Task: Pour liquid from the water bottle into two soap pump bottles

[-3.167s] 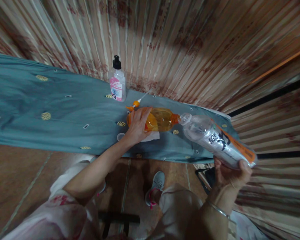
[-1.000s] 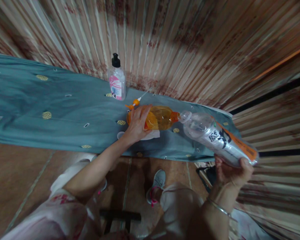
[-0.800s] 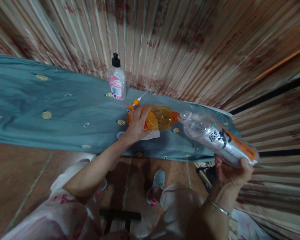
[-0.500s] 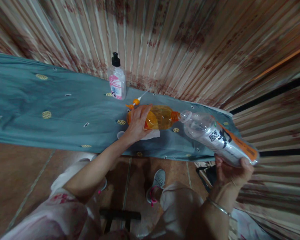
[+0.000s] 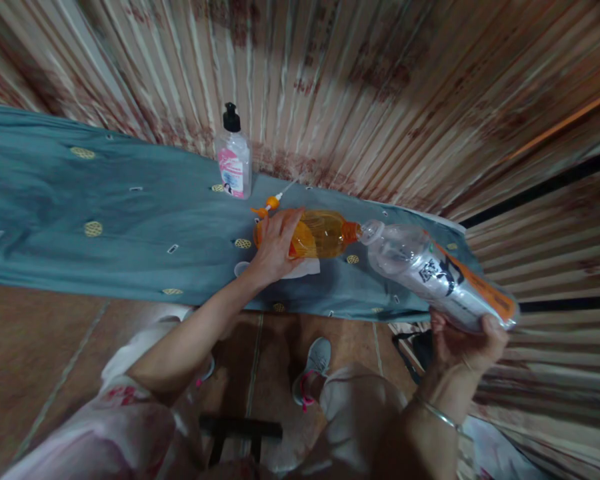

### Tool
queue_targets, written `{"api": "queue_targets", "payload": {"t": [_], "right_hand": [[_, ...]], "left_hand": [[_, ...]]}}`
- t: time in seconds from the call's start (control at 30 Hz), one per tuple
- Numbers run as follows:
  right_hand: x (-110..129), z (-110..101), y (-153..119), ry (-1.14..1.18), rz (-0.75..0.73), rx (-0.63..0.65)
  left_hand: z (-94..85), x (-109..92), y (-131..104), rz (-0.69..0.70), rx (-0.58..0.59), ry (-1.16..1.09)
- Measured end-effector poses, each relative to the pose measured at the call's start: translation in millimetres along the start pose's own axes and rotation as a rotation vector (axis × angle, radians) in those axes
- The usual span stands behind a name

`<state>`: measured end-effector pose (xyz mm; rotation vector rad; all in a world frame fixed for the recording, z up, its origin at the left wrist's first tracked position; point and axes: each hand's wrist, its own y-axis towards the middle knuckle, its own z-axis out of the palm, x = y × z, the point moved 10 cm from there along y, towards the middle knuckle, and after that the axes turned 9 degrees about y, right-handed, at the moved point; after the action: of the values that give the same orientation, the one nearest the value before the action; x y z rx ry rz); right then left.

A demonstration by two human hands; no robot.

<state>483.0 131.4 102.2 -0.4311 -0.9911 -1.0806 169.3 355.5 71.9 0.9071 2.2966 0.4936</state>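
My left hand (image 5: 279, 247) is wrapped round an orange see-through bottle (image 5: 325, 233), whose open neck points right. Under my right hand's grip (image 5: 467, 343) is a large clear plastic bottle (image 5: 405, 253) with an orange and silver label, tilted with its mouth toward the left. The two mouths meet or nearly meet; whether liquid passes between them I cannot make out. An orange pump top (image 5: 270, 203) with a thin tube lies just behind my left hand. A small clear cap (image 5: 241, 269) and a white piece of paper or cloth (image 5: 304, 269) are in front of the orange bottle.
A clear bottle with a black pump and pink label (image 5: 235, 167) stands at the back of the teal cloth-covered table (image 5: 140, 220). Pleated curtains (image 5: 300, 80) hang behind and to the right. Below are a dark stool (image 5: 240, 427) and a black strap (image 5: 405, 357).
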Motion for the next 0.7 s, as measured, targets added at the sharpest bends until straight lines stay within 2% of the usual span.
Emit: {"api": "queue_targets", "payload": {"t": [0.7], "right_hand": [[0.2,2.3,-0.9,0.000,0.007,-0.008]], "left_hand": [[-1.0,0.4,-0.9,0.013,-0.032,-0.006]]}}
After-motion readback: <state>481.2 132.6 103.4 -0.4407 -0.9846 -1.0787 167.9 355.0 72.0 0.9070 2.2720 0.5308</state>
